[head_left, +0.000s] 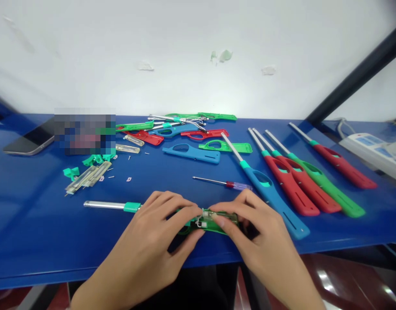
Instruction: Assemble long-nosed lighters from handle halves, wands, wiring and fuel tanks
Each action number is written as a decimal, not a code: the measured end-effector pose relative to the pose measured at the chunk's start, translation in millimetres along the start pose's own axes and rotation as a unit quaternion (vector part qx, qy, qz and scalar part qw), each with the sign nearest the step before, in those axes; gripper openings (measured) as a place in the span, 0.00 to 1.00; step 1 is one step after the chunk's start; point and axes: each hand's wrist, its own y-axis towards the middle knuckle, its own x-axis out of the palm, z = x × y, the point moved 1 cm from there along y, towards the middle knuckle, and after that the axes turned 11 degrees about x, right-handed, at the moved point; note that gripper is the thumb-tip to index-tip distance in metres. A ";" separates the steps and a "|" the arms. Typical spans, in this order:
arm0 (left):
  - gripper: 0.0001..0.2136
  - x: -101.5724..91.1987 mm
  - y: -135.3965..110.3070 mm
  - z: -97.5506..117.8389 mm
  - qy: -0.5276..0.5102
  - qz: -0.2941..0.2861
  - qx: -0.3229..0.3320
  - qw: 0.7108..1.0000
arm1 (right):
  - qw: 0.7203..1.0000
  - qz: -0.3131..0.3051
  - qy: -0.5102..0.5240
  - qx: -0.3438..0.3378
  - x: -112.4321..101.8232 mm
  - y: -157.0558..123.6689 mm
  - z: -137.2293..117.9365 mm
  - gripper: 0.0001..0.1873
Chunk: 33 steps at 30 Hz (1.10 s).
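A long-nosed gas lighter [132, 207] with its green handle opened up lies across the front of the blue table, its metal barrel pointing left. My left hand [159, 232] is closed around the handle's middle, with thumb and fingers on either side. Between my hands, a white wire and small pale parts show inside. My right hand [256, 224] pinches the clear fuel tank [228, 218] at the handle's right end, where it lies in the green shell. My fingers hide part of the handle. Just beyond sits a screwdriver [230, 184] with a clear purple handle.
Several assembled lighters [291, 185] in blue, red and green lie at the right. Loose handle shells [191, 153], barrels and wires are spread behind. At left are clear tanks [88, 176], teal pieces [97, 159], tiny screws and a phone [30, 140]. A white power strip [375, 150] stands far right.
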 end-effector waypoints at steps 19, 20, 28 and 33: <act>0.09 0.7 -1.6 -2.8 0.010 -0.002 -0.007 1.000 | 0.999 0.010 0.021 -0.037 1.0 -2.2 1.5 0.13; 0.09 0.8 -1.6 -3.0 0.011 -0.001 -0.006 1.000 | 0.999 0.009 0.020 -0.034 0.8 -2.0 1.2 0.13; 0.09 0.9 -1.7 -5.6 0.031 0.000 0.003 1.000 | 0.999 0.006 0.019 -0.039 -1.3 0.0 -1.7 0.12; 0.08 -0.4 -2.0 -5.7 0.037 -0.004 0.006 0.999 | 0.999 -0.004 0.026 -0.028 -2.7 -2.4 -1.3 0.12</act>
